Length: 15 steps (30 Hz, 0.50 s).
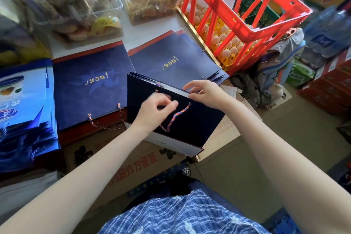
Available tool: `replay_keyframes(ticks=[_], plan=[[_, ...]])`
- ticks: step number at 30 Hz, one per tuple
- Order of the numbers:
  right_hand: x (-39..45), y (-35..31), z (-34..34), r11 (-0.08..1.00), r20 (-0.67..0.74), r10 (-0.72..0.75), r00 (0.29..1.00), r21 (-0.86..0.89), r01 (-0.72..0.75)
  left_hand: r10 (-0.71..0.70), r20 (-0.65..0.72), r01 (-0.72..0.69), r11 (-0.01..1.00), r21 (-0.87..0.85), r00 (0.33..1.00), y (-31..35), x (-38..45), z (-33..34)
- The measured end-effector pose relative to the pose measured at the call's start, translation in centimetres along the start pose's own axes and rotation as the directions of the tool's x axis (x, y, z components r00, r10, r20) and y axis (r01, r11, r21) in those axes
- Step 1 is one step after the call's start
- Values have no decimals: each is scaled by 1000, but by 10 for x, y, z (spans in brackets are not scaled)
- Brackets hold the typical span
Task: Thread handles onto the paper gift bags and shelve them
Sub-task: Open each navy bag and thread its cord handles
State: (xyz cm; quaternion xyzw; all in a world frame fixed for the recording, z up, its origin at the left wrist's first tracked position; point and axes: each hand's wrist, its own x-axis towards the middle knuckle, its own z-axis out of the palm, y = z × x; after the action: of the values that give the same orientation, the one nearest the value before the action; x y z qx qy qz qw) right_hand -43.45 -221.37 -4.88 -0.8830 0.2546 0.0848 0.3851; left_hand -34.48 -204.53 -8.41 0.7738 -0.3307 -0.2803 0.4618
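Your counter [155, 30] carries two clear snack tubs [62, 4] at the back and, in front of them, flat navy bags with gold lettering: one stack [89, 85] to your left with a cord handle hanging off its near edge, another stack [171, 57] to the right showing bare eyelet holes. A red crate [245, 11] stands on trays of eggs [226, 43] just right of the counter. Lighter blue bags [24, 104] are piled at far left, and a cardboard box [131, 163] sits below your arms.

The bag [191, 125] you are working on stands upright on that box, open edge up, between your hands. Your right hand [204, 92] pinches its top edge, grip closed on the paper. Your left hand [155, 109] is in front of the bag's face with fingers curled; it is blurred, so I cannot tell whether its grip holds the cord [178, 115], which loops down from the right eyelet.
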Motion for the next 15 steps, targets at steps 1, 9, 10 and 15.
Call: replay_keyframes(ticks=[1,9,10,15], plan=[[-1,1,2,1000,-14,-2,1000,-7,2,98,-89,-92,994,66,991,0,4,-2],[-20,7,10,989,-48,-134,990,48,136,443,95,-428,753,499,891,-16,7,6],[-21,6,8,990,-13,-141,990,-22,141,426,111,-423,765,486,898,-16,7,6],[-17,-8,-2,913,202,109,973,-409,-18,398,229,-459,745,485,888,-14,3,5]])
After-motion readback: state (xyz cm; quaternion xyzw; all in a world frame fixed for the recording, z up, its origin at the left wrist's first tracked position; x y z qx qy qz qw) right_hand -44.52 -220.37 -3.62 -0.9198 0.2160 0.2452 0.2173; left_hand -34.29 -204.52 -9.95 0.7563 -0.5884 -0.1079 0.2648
